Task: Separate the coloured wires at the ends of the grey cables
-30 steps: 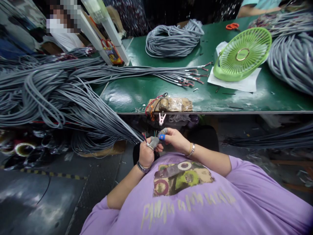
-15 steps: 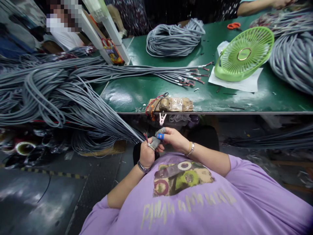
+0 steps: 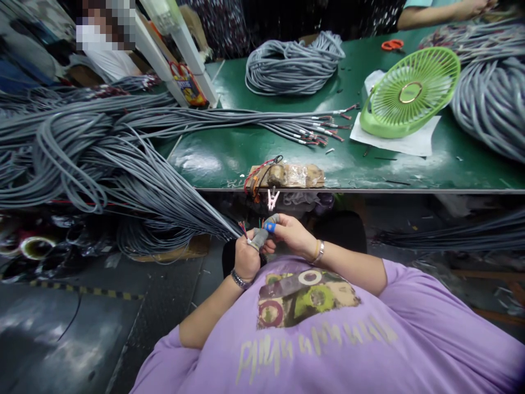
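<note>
In front of my belly my left hand [image 3: 247, 259] is closed around the end of a grey cable, with thin coloured wires [image 3: 243, 226] sticking up past the thumb. Grey covers wrap some fingertips. My right hand [image 3: 296, 236] meets it, finger and thumb pinched together at the wire tips [image 3: 261, 223]; a blue band circles one finger. Exactly which wires the right fingers grip is hidden. A thick bundle of grey cables [image 3: 180, 197] runs from the left down to my left hand. Just beyond the hands, a pale clothespin-like clip [image 3: 272, 200] hangs at the table edge.
A wooden block [image 3: 303, 175] with red and black leads sits at the green table's [image 3: 213, 164] front edge. Stripped cable ends [image 3: 320, 131], a coiled cable [image 3: 291, 68], a green fan [image 3: 410, 93] and orange scissors [image 3: 392, 44] lie beyond. Another person's arm [image 3: 435, 13] is at the far right.
Green and red wire tips now show between my hands, where they were mostly covered before. Both hands stay nearly in place; the view has shifted slightly.
</note>
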